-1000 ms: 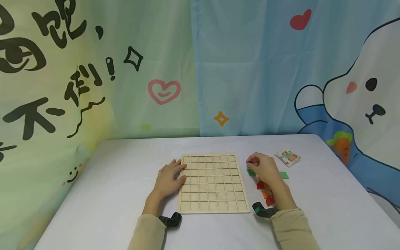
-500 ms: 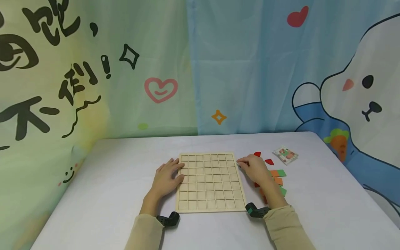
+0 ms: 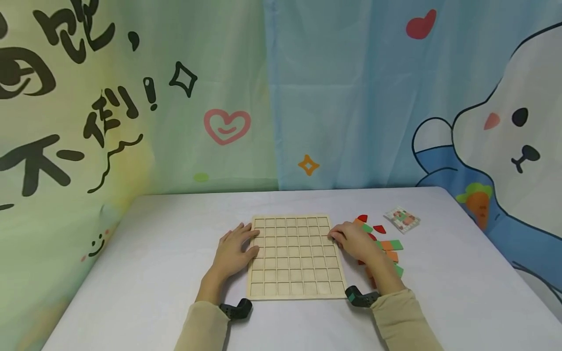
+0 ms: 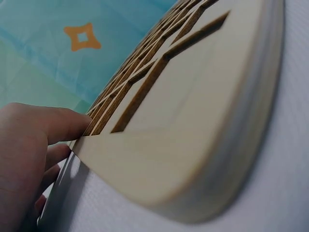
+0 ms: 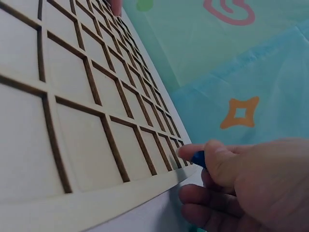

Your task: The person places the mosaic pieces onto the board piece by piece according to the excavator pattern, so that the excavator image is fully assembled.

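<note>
A square wooden grid board [image 3: 296, 257] lies flat on the table, its cells bare. Along its left edge rests my left hand [image 3: 235, 249], thumb and fingertips touching the rim; the left wrist view shows the thumb [image 4: 67, 123] on the frame. My right hand [image 3: 354, 241] is at the board's right edge, near the upper cells. Between its thumb and index finger it pinches a small dark blue piece [image 5: 198, 158], mostly covered by the fingers. Its other fingers are curled below, beside the rim. A green bit shows faintly under them.
Red, orange and green flat pieces [image 3: 386, 245] lie right of the board, partly hidden under the right forearm. A patterned packet or card stack [image 3: 402, 219] sits behind them. White cloth covers the table [image 3: 461, 292]; a printed curtain [image 3: 333, 97] hangs at the back.
My right hand has moved left from the loose pieces to the board's right edge, with the blue piece in its fingers. More coloured pieces are uncovered. The left hand stays on the board.
</note>
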A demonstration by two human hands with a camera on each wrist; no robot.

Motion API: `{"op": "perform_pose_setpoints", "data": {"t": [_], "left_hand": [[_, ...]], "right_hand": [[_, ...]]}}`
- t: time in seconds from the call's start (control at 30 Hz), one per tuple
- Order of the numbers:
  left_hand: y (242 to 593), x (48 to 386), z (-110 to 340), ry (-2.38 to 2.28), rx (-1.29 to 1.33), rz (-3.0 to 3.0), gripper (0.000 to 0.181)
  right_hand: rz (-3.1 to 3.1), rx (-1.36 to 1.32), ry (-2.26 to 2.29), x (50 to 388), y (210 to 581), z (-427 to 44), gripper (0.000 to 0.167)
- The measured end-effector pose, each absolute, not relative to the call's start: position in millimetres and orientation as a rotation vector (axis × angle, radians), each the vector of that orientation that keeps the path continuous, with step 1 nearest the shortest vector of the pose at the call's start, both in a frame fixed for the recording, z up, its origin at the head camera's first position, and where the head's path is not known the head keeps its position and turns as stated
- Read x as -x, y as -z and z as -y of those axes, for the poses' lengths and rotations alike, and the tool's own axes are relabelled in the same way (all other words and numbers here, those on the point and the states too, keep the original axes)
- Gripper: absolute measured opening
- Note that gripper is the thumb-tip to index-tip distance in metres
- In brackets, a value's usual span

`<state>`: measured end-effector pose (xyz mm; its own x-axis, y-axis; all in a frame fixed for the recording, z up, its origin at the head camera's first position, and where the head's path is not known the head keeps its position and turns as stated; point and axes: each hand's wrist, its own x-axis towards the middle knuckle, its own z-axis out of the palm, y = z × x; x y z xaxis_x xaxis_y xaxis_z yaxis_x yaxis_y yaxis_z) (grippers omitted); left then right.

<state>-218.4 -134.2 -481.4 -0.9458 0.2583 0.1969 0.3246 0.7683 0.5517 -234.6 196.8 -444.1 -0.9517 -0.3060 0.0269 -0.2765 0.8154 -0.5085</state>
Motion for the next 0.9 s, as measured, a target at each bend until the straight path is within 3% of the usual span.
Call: {"op": "perform_pose_setpoints", "data": {"t": [0.4, 0.73, 0.9], "left_hand": [[480.0, 221.1, 128.9, 0.914, 0.457, 2.845, 0.047], [482.6, 217.8, 132.1, 0.892, 0.446, 2.838, 0.046], [482.3, 217.9, 131.7, 0.899, 0.447, 2.831, 0.045]], "right_hand": [[-2.982, 0.411, 0.88, 233.7, 438.1, -203.3, 0.009], [-2.968, 0.452, 0.893, 231.3, 437.3, -198.3, 0.017], [-3.007, 0.417, 0.909, 229.0, 437.5, -198.2, 0.013]]}}
